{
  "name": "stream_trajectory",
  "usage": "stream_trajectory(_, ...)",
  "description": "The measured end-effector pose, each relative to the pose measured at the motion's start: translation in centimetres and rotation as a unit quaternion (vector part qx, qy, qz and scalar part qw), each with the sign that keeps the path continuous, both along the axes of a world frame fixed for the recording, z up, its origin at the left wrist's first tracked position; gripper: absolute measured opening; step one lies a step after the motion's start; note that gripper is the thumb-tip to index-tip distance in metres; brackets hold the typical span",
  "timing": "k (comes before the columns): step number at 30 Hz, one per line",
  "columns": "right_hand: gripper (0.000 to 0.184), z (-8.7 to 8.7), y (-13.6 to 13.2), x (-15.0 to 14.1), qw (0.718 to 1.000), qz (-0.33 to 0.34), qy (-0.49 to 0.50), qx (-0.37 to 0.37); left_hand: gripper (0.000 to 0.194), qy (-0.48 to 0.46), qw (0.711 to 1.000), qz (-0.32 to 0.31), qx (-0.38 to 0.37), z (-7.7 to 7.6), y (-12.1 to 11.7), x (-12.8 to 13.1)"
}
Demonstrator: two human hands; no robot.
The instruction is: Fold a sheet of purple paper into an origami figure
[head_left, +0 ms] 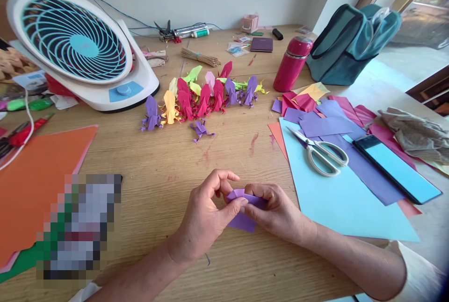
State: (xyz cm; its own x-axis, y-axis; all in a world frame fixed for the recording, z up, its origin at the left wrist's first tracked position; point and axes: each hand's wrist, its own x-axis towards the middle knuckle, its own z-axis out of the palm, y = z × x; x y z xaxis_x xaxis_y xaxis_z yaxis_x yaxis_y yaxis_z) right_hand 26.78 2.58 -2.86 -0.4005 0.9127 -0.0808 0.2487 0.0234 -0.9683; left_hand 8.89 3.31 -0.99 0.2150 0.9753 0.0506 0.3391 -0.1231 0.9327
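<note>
A partly folded piece of purple paper [243, 222] is held between both hands above the wooden table. My left hand [206, 215] pinches its left end between thumb and fingers, the index finger raised above the fold. On the other end, my right hand [277, 210] has closed its thumb and curled fingers. The two thumbs nearly meet at the fold, and part of the paper is hidden behind the fingers. Farther back stand several folded paper figures [204, 98] in purple, yellow, red, pink and green. A small purple figure [200, 130] lies nearer to me.
Scissors [324, 152] rest on light blue paper [336, 203] at the right, beside a phone [396, 166] and purple sheets. Behind them are a red flask [293, 64] and a teal bag [347, 49]. A fan [84, 44] and orange paper [42, 175] occupy the left.
</note>
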Motion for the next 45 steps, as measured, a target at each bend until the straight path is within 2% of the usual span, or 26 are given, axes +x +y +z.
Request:
stream_trajectory(4,0.035,0.2,0.0,0.1,1.000,0.005,0.020,-0.021,0.026,-0.045,0.998,-0.012,-0.052,0.0,0.2,0.0)
stream_trajectory(8,0.034,0.2,0.1,0.0,0.998,-0.012,0.045,-0.045,0.014,-0.055,0.996,-0.042,-0.061,-0.4,0.4,-0.2)
stream_trajectory(16,0.033,0.1,0.3,-0.1,0.998,-0.030,0.025,-0.048,0.032,-0.056,0.993,-0.052,-0.095,-1.2,0.6,-0.4)
stream_trajectory(21,0.017,0.1,0.3,-0.1,0.998,-0.001,0.023,-0.054,0.036,-0.067,0.990,-0.038,-0.117,-1.5,0.6,-0.3)
stream_trajectory(25,0.017,0.2,0.4,0.1,0.998,0.015,0.028,-0.045,0.037,-0.075,0.988,-0.045,-0.129,-1.4,0.6,-0.2)
stream_trajectory(31,0.029,0.1,0.5,0.3,0.998,0.021,0.045,-0.048,0.036,-0.077,0.988,-0.050,-0.121,-1.3,0.6,-0.2)
stream_trajectory(38,0.023,0.4,0.5,0.2,0.996,0.026,0.044,-0.072,0.035,-0.105,0.984,-0.059,-0.131,-1.4,0.7,-0.4)
stream_trajectory(45,0.025,0.2,0.5,0.3,0.995,0.035,0.051,-0.076,0.036,-0.084,0.993,-0.044,-0.074,-1.6,0.9,-0.6)
